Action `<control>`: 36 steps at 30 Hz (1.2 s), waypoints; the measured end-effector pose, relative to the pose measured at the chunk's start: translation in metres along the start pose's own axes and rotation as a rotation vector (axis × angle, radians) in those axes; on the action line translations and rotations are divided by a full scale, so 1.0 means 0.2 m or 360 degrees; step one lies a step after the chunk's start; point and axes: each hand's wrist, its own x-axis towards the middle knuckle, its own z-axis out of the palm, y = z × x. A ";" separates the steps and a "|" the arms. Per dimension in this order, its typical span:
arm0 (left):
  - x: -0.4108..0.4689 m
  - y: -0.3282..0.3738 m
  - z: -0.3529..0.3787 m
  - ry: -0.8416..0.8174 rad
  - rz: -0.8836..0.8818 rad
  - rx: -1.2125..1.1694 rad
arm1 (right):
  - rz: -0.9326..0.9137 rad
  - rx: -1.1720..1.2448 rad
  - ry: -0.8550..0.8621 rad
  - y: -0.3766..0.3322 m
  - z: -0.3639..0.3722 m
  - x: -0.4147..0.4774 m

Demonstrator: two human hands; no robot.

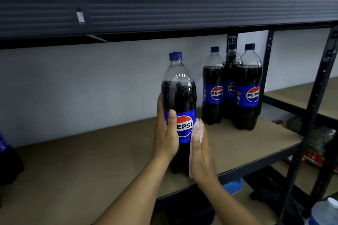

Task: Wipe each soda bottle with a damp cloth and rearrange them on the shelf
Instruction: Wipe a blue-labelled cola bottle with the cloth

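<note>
A large Pepsi bottle (180, 97) with a blue cap and blue label stands upright on the brown shelf board (91, 166) near its front edge. My left hand (165, 133) grips the bottle's left side at the label, thumb across the front. My right hand (201, 159) presses a pale pink cloth (197, 129) flat against the bottle's right side. Three more Pepsi bottles (247, 87) stand close together at the back right of the same shelf.
Another dark bottle (7, 160) shows partly at the left edge. A dark metal shelf beam (164, 14) runs overhead and uprights (314, 115) stand at right. A water bottle (323, 212) sits at bottom right, with packages on lower shelves.
</note>
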 end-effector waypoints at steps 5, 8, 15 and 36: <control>-0.01 0.00 -0.02 0.0010 0.0012 0.0122 | -0.0124 0.0016 -0.0050 -0.41 0.00 0.22; 0.00 -0.02 -0.03 0.0038 -0.0103 -0.0013 | -0.0394 -0.0198 -0.0059 -0.67 0.02 0.48; -0.01 0.04 -0.02 0.0004 -0.0089 0.0083 | -0.0518 -0.0195 0.0025 -0.44 0.04 0.37; -0.03 0.15 0.13 -0.0743 0.0075 0.0416 | -0.0520 0.0056 -0.0046 -0.90 -0.60 0.39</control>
